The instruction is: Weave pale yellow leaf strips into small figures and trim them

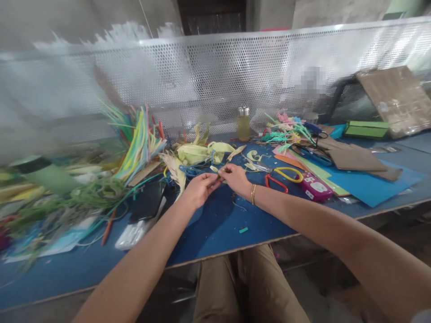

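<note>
Head view: blue surface (215,237), cluttered, near edge running at a slant across the frame. Perforated metal panel (215,76) along the far edge, grey wall (276,18) and a dark opening behind it. Left end is blurred: green cylinder (50,175), tangled green strands (104,195), upright bundle of coloured strips (139,139) toward the far edge. Black phone-like slab (147,202) and clear plastic packet (131,235) nearer the near edge, left of the hands. Pale husk-like strips (193,153) mid-surface beyond the hands; bottle (243,125) by the far edge. Right part: fuzzy coloured stems (286,130), yellow handle (288,174) and red handle (276,184), pink case (314,186), blue sheet (373,181), brown card (357,158); green box (366,129) and big brown board (397,98) toward the far right corner. Teal scrap (243,230) close to the near edge, above the khaki-clad legs (218,287).

Both forearms reach in over the near edge and converge mid-surface. Left hand (198,188) and right hand (235,178) meet, fingertips pinched narrow on a small green piece (218,177) between them, mostly covered; exact shape can't be told. Right hand's knuckles face up, fingers curled; gold bracelet (253,194) on that wrist.
</note>
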Motion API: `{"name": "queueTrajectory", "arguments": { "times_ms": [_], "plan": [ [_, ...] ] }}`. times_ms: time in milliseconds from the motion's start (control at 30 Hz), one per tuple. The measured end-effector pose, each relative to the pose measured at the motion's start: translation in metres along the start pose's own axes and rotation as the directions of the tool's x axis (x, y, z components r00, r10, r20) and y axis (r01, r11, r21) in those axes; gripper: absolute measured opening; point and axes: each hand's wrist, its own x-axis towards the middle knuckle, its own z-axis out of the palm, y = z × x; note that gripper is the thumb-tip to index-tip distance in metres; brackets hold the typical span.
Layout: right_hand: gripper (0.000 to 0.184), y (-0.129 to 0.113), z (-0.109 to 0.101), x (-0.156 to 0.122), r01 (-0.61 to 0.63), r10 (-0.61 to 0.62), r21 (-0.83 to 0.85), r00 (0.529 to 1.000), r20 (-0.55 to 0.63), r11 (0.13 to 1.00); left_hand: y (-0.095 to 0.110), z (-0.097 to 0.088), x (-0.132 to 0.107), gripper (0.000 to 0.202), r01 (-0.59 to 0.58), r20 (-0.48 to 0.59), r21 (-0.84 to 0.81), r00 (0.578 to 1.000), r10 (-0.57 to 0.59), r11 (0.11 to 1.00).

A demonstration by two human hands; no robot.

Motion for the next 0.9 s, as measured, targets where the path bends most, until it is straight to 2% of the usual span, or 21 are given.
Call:
{"name": "queueTrajectory", "arguments": {
  "times_ms": [67,133,167,200,267,333,367,433,533,667,833,900],
  "plan": [
    [0.018,-0.009,-0.016,-0.001,0.037,-0.025,-0.149,0.996,0.086,0.988,-0.002,-0.001,0.001,0.006,-0.001,0.017,0.029,1.000,0.000,1.000],
    [0.021,-0.016,-0.044,-0.005,0.192,-0.136,-0.388,0.977,0.166,0.902,-0.002,-0.002,0.003,0.005,0.008,0.011,0.040,1.000,-0.008,0.999],
    [0.023,-0.017,-0.062,-0.008,0.258,-0.199,-0.518,0.966,0.167,0.815,-0.001,-0.002,0.003,0.005,0.013,0.001,0.039,1.000,-0.013,0.999],
    [0.026,-0.017,-0.082,-0.013,0.265,-0.225,-0.656,0.963,0.147,0.707,-0.001,-0.002,0.004,0.007,0.017,-0.011,0.037,1.000,-0.017,0.999],
    [0.029,-0.013,-0.119,-0.026,0.166,-0.193,-0.884,0.977,0.088,0.437,0.001,-0.001,0.005,0.008,0.025,-0.034,0.045,0.999,-0.024,0.999],
    [0.028,-0.006,-0.148,-0.040,0.026,-0.088,-0.978,0.996,0.008,0.207,0.002,0.000,0.007,0.008,0.029,-0.048,0.061,0.999,-0.026,0.998],
    [0.026,-0.002,-0.158,-0.045,-0.003,-0.037,-0.991,0.999,-0.008,0.137,0.002,0.000,0.007,0.008,0.028,-0.051,0.065,0.998,-0.024,0.998],
    [0.025,0.004,-0.168,-0.053,-0.008,-0.001,-0.998,1.000,-0.009,0.058,0.002,0.000,0.008,0.011,0.023,-0.049,0.069,0.999,-0.020,0.997],
    [0.028,0.007,-0.170,-0.053,0.024,-0.007,-1.000,1.000,0.023,0.017,0.002,0.000,0.010,0.015,0.016,-0.043,0.079,0.999,-0.013,0.997],
    [0.028,0.006,-0.165,-0.048,0.076,0.012,-0.997,0.997,0.077,0.029,0.003,-0.002,0.011,0.014,0.013,-0.051,0.087,0.999,-0.009,0.996],
    [0.038,0.010,-0.158,-0.051,0.151,0.088,-0.982,0.983,0.160,0.110,0.004,-0.004,0.013,0.010,0.029,-0.062,0.092,0.998,-0.023,0.995],
    [0.052,0.012,-0.161,-0.047,0.137,0.120,-0.977,0.980,0.157,0.165,0.004,-0.005,0.015,0.009,0.028,-0.061,0.109,0.998,-0.022,0.994]
  ]
}}
